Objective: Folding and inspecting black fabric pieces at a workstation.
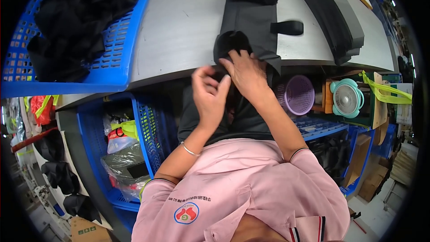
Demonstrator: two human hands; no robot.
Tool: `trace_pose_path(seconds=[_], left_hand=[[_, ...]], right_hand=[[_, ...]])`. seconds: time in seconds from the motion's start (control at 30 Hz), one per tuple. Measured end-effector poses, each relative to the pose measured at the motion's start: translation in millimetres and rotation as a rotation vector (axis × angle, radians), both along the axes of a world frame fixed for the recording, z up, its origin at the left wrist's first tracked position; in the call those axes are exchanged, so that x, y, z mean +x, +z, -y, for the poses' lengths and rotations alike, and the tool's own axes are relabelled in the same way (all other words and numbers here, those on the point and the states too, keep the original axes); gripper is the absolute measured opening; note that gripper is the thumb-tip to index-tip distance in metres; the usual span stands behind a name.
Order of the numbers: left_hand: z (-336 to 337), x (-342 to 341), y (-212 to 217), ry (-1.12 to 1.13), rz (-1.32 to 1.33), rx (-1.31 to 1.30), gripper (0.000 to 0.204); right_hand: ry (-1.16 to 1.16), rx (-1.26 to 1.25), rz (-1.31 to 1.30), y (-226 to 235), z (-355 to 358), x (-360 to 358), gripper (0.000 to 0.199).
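- Pink shirt (242, 192) fills the six o'clock edge, both bare forearms rising from it toward the table.
- Left hand (209, 93), bracelet at the wrist, has fingers curled at the table's near edge, apparently pinching dark fabric; the grasp itself is hidden.
- Right hand (245, 72) presses palm-down on the near end of the black fabric piece (251, 22), fingers bent over its bunched hem, seemingly to pin it flat.
- That piece lies on the grey table (179, 27) at twelve o'clock, hanging over the edge toward the lap.
- Stacked black panels (333, 15) sit at two o'clock, within reach.
- Blue crate (112, 69) of dark cloth sits at ten o'clock.
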State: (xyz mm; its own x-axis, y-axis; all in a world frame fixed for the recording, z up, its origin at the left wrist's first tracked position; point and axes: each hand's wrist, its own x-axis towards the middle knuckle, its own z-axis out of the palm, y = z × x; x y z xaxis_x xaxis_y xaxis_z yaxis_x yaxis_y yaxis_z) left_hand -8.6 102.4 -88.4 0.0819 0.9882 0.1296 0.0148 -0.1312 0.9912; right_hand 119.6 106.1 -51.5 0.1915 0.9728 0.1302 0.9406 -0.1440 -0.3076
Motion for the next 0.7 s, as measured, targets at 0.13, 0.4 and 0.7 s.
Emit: trace_pose_path(seconds=[0.13,0.4,0.7], left_hand=[[-41,5,37,0.174,-0.238,0.237,0.047],[-7,-22,47,-0.137,-0.345,0.643,0.033],[-63,89,71,-0.530,-0.653,1.166,0.009]], right_hand=[[0.033,-0.116,-0.144,-9,10,-21,0.033],[0.229,0.267,-0.087,-42,20,11,0.029],[0.115,0.018,-0.211,-92,9,-18,0.039]])
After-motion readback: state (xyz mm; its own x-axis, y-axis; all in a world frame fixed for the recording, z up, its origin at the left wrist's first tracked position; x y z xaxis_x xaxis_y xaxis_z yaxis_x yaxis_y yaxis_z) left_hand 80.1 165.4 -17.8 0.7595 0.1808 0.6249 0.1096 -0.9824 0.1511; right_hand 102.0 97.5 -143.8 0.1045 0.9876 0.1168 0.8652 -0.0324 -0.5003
